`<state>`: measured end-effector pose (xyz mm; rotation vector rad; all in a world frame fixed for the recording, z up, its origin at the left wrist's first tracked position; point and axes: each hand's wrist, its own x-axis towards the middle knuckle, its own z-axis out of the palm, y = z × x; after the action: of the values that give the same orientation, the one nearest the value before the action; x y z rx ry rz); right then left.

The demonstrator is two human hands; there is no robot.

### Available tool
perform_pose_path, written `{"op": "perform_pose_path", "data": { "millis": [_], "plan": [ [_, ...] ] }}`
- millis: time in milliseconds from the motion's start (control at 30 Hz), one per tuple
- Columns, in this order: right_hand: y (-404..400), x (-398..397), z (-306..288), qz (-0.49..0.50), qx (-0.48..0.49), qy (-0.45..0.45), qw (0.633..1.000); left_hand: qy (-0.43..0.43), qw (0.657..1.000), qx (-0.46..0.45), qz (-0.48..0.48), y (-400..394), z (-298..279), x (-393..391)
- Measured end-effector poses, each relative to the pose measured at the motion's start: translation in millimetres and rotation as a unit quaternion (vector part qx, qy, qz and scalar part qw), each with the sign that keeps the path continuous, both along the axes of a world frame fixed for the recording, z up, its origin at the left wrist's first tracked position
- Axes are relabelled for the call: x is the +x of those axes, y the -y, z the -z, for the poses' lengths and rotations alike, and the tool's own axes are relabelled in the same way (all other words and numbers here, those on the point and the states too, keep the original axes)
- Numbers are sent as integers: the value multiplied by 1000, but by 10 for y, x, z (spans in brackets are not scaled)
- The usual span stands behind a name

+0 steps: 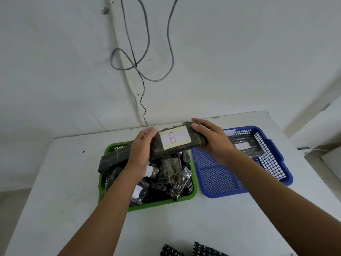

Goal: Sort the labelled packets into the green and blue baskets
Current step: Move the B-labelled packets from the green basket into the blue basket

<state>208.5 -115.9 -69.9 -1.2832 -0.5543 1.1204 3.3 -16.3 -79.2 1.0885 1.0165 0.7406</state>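
Two hands held a single dark packet [177, 143] in the air above the far edge of the green basket [147, 205], its long axis running roughly left to right and tilted so that the right end sat a little higher than the left. A pale label [175, 138] faced the camera, marked with a red letter B that read upright. The left hand [141, 150] gripped the packet's left end, its fingers curled round the far side and the palm against the near side. The right hand [210, 138] gripped the right end, thumb on the near face and fingers wrapped over the top, so each hand was closed on the packet rather than spread. Below and left of the packet, the green basket rested on the white table [60, 185] and was heaped with dark packets [166, 174], one long one [112, 160] hanging over its left rim. Just beside it to the right stood the blue basket [221, 180], its near part bare mesh, with one labelled packet [245, 145] lying flat toward its far right corner; the mark on that label was too blurred to read. At the near edge of the table lay dark cloth with white spots [195, 250].
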Motion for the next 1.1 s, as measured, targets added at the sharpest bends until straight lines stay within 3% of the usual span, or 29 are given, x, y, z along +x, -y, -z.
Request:
{"op": "perform_pose_path", "data": {
  "millis": [133,267,400,500,567,767,1100],
  "plan": [
    [501,429,125,44,-19,4,999,20,996,-31,84,290,144,400],
    [1087,906,289,92,-50,122,987,13,993,-63,103,685,356,909],
    [1605,1497,591,158,-146,358,909,-34,991,-90,92,1109,644,1434],
    [1866,1900,851,165,-234,428,857,-89,987,-94,90,1390,883,1746],
    [1932,2108,976,135,-286,412,855,-122,985,-95,82,1527,1044,1916],
    [1796,2285,1247,84,-268,241,929,-193,972,-108,80,1724,1343,2138],
    [1774,2312,1582,123,-249,237,931,-305,949,-31,69,1777,1503,2528]
  ]
}}
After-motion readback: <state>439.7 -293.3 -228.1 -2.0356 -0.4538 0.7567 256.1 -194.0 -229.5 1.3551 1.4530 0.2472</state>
